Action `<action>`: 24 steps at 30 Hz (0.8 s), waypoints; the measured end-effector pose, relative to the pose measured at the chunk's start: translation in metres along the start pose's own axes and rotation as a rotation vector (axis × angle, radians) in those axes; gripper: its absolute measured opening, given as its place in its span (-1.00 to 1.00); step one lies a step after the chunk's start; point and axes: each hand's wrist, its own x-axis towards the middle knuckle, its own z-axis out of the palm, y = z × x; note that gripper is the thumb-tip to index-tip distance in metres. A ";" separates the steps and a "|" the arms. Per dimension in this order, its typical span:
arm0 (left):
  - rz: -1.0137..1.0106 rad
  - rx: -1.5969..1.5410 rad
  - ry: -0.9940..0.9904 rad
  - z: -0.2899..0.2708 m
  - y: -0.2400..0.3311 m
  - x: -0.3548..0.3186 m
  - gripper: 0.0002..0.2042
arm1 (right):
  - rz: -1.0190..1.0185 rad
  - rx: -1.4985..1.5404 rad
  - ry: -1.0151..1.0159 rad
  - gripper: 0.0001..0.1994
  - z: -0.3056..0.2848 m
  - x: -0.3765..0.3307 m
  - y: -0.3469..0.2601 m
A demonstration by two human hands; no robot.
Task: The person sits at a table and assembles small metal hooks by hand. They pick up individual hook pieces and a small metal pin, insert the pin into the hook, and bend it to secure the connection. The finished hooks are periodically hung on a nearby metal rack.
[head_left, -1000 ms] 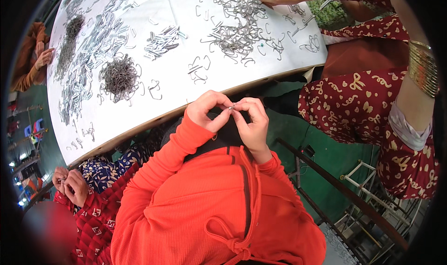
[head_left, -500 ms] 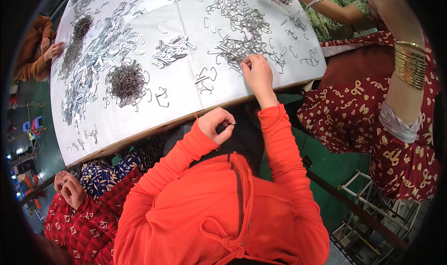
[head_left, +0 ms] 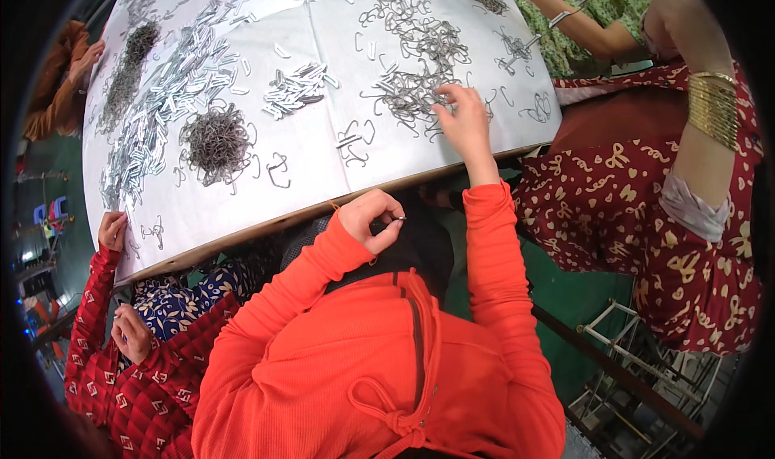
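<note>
My left hand (head_left: 373, 219) is held in front of my body, just off the table's near edge. Its thumb and finger pinch a small metal piece (head_left: 402, 217), of which only a tip shows. Over the white-covered table (head_left: 315, 152), my right hand (head_left: 468, 124) reaches to the near right side of a loose pile of bent wire hooks (head_left: 420, 47). Its thumb and fingers are apart, and I see nothing held between them. A few loose hooks (head_left: 353, 142) lie to the left of that hand.
Shiny metal strips form a small heap (head_left: 295, 89) and a long band (head_left: 173, 83). A dense hook pile (head_left: 216, 144) sits nearer left. Co-workers surround the table: red checked sleeves (head_left: 89, 322) at left, a patterned red garment (head_left: 605, 184) at right, brown sleeves (head_left: 56, 96) far left.
My right hand has shifted right and its fingers have spread. My left hand stays nearly still with its pinch. The red-sleeved co-worker at left has moved one hand to the table's edge.
</note>
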 end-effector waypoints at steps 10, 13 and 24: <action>-0.003 -0.016 0.002 -0.004 0.003 0.002 -0.88 | 0.015 -0.151 -0.075 -0.82 0.029 0.019 -0.030; 0.007 -0.011 0.000 -0.004 0.001 0.002 -0.88 | 0.048 -0.216 -0.016 -0.83 0.028 0.019 -0.025; 0.050 0.002 -0.048 -0.004 0.007 0.004 -0.89 | -0.061 -0.313 -0.157 -0.90 0.037 0.024 -0.038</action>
